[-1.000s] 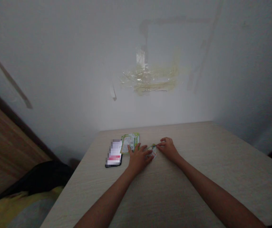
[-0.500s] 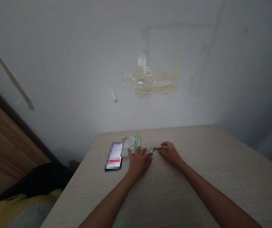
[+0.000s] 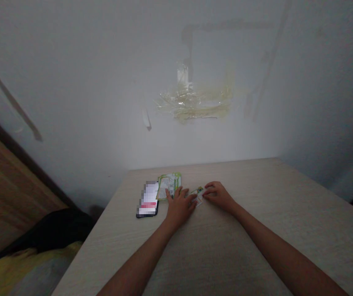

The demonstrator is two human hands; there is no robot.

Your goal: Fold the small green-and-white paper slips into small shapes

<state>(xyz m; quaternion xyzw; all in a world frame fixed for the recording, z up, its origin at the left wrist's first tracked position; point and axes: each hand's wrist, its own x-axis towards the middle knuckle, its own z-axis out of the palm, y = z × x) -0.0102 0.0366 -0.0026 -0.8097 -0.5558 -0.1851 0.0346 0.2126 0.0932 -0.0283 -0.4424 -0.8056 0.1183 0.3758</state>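
My left hand (image 3: 179,206) lies with fingers spread, its tips on a small printed packet (image 3: 199,200) and by the lower edge of a larger green and white packet (image 3: 167,187). The small packet is white, green and red, and part of it is hidden under my left fingers. At its right edge is my right hand (image 3: 220,196), fingers bent and touching or nearly touching that edge. Whether the right fingers pinch it is too small to make out. A phone (image 3: 148,201) with a lit screen lies left of the larger packet, which overlaps its edge.
The pale wooden table (image 3: 256,181) meets a white wall (image 3: 102,102) at the back. Crumpled clear tape (image 3: 191,102) sticks to the wall. Yellow and grey cloth (image 3: 34,267) and a black item (image 3: 53,230) are at the lower left, beside a wooden panel (image 3: 3,185).
The view has tilted slightly, so everything sits a little higher. My right fingers have shifted slightly down along the small packet's right edge. My left hand stays where it was.
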